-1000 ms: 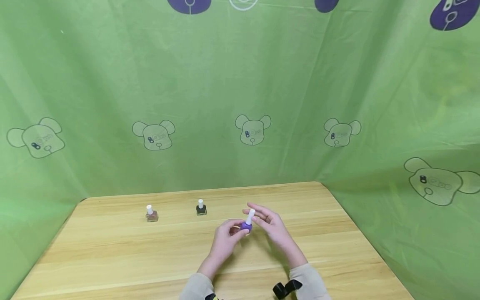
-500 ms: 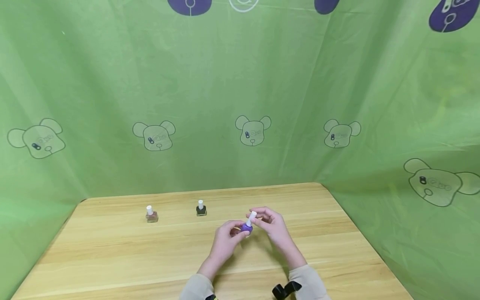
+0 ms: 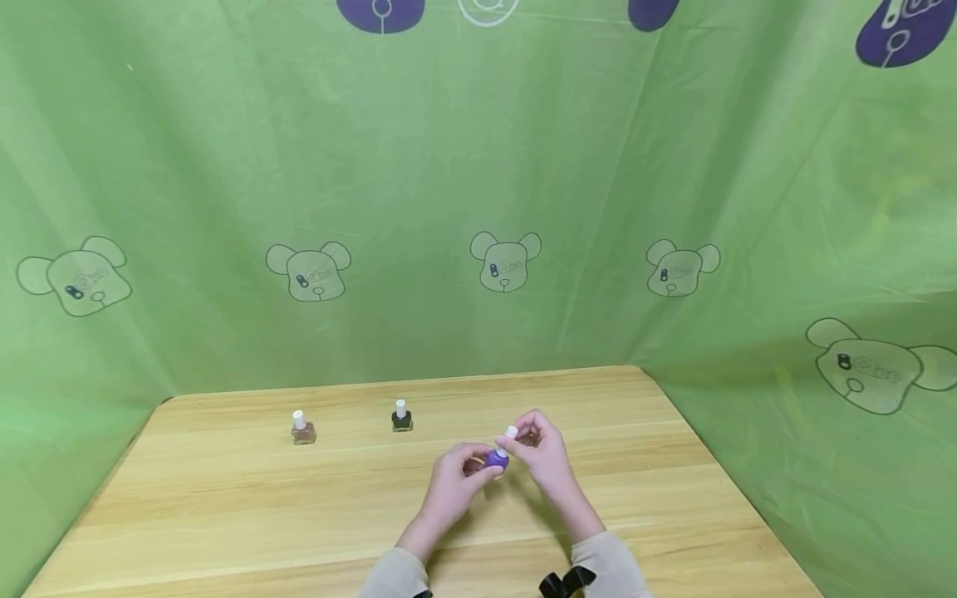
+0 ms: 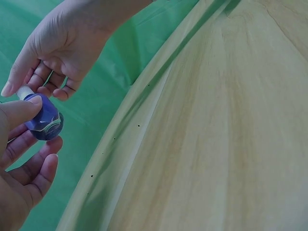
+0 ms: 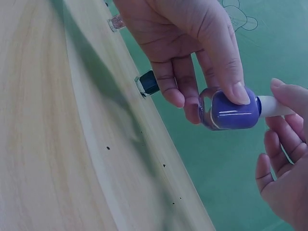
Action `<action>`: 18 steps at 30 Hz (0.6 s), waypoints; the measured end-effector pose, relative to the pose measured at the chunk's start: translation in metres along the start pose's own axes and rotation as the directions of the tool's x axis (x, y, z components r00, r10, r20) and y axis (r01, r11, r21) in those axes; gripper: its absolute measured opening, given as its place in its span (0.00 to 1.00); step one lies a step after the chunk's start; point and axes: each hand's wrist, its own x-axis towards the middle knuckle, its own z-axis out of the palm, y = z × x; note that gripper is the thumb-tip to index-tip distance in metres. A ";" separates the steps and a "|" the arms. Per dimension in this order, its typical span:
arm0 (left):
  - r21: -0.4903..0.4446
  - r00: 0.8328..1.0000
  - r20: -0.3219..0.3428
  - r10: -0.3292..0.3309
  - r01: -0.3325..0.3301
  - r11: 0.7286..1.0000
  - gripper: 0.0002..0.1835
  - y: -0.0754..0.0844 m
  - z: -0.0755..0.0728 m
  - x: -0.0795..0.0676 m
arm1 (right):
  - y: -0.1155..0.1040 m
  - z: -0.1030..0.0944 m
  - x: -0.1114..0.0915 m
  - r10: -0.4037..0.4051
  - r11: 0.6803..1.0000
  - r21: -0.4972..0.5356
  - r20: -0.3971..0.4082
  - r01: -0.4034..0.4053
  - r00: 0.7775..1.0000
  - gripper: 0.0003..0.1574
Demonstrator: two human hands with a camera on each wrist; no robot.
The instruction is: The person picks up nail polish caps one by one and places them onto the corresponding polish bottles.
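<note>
In the head view, a purple nail polish bottle (image 3: 497,459) with a white cap (image 3: 512,432) is held above the table, its cap leaning to the right. My left hand (image 3: 456,482) pinches the glass body between thumb and fingers. The cap is between the thumb and fingers of my right hand (image 3: 549,457). Seen from the right wrist, the bottle (image 5: 233,111) lies nearly level, with its white cap (image 5: 274,106) under the right thumb. From the left wrist, the left thumb (image 4: 26,109) presses the purple glass, and only a bit of the cap shows.
Toward the back of the wooden table (image 3: 224,507) stand two more nail polish bottles, one dusty pink (image 3: 303,433) and one black (image 3: 401,421), both with white caps. A green curtain (image 3: 404,166) printed with bear heads rises behind the table and along both sides.
The right hand's fingers have gone from extended to more curled behind the cap. Both hands and the purple bottle have shifted slightly right and lower in the view; the bottle leans further right.
</note>
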 end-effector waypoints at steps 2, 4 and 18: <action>0.000 1.000 0.000 0.000 0.000 1.000 0.15 0.000 0.000 0.000 | 0.001 0.000 0.000 -0.006 1.000 -0.003 0.005 0.006 1.000 0.20; -0.005 1.000 -0.004 -0.003 0.003 1.000 0.15 0.000 0.000 0.000 | 0.002 -0.001 0.001 -0.021 1.000 -0.004 0.022 0.021 1.000 0.20; -0.058 0.999 -0.014 -0.033 0.032 0.998 0.16 -0.002 -0.009 0.003 | 0.000 -0.013 0.002 -0.026 1.000 0.016 0.310 0.022 0.950 0.32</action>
